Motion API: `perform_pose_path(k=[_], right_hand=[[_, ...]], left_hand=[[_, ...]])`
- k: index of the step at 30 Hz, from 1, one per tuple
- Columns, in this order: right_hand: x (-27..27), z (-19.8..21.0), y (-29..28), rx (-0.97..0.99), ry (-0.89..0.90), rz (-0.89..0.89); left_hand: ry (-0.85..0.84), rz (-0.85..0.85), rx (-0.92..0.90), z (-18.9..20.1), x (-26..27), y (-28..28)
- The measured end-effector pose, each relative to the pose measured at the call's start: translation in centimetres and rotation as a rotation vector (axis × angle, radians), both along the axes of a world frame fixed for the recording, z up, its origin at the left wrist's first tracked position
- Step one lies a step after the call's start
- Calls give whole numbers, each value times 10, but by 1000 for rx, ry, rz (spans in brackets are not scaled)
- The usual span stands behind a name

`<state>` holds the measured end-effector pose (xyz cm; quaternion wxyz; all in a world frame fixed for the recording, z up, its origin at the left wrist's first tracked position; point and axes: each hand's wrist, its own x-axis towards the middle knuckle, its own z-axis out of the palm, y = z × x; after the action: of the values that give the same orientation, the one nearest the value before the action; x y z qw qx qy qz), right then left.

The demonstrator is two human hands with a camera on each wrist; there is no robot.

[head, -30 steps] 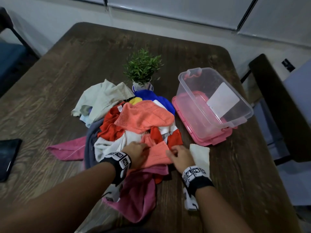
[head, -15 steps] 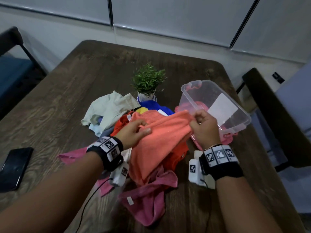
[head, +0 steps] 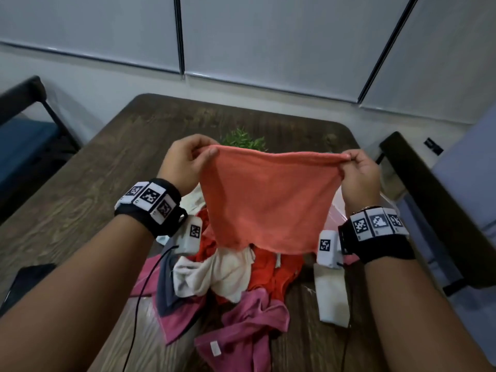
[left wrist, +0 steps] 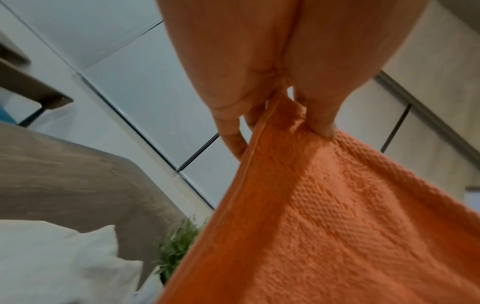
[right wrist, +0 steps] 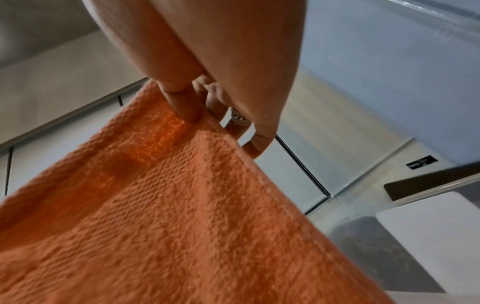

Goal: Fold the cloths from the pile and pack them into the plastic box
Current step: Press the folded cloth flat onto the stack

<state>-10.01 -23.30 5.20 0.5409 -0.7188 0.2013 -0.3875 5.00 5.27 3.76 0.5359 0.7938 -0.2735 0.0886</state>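
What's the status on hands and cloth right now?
Left hand and right hand each pinch a top corner. Orange cloth hangs spread above the pile. Nothing in the way.

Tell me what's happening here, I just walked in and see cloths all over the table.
A person is sorting laundry. The left hand and right hand each pinch a top corner of an orange cloth, holding it spread in the air above the pile on the wooden table. It is not yet folded. The plastic box is mostly hidden behind the cloth.
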Motion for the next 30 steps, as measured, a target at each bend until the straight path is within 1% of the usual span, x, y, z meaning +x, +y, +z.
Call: perform_pose_path(k=[2, 5, 7, 9, 11, 14, 16, 18, 20, 21, 23, 26, 28, 30], right_hand=[[1, 10, 5, 107, -98, 3], [-5, 17, 10, 285, -257, 106], [-10, 14, 13, 346, -259, 156], [-13, 10, 14, 337, -205, 149], [-13, 9, 16, 288, -172, 119], [-9, 16, 16, 190, -197, 35], [-4, 17, 14, 35, -170, -9], [3, 13, 11, -117, -71, -25], [12, 11, 7, -211, 15, -56], [18, 11, 5, -225, 38, -68], [26, 13, 5, -188, 30, -65], [28, 26, 9, -89, -94, -9], [23, 35, 14, -30, -199, 21], [13, 37, 16, 41, -254, 43]], left_hand=[[44, -10, -197, 16, 1, -1], [133, -88, -476, 29, 0, 6], [207, -149, -574, 29, -4, 9], [239, -160, -578, 28, -5, 10], [233, -158, -569, 28, -5, 8], [223, -136, -565, 32, 1, 7], [209, -65, -521, 33, 8, 6], [210, 29, -435, 32, 17, 3], [205, 119, -367, 32, 23, -2], [190, 156, -351, 34, 26, -3], [153, 215, -345, 41, 30, -6], [73, 229, -443, 58, 31, -8], [-10, 210, -515, 68, 25, -5], [-14, 143, -600, 72, 12, 2]])
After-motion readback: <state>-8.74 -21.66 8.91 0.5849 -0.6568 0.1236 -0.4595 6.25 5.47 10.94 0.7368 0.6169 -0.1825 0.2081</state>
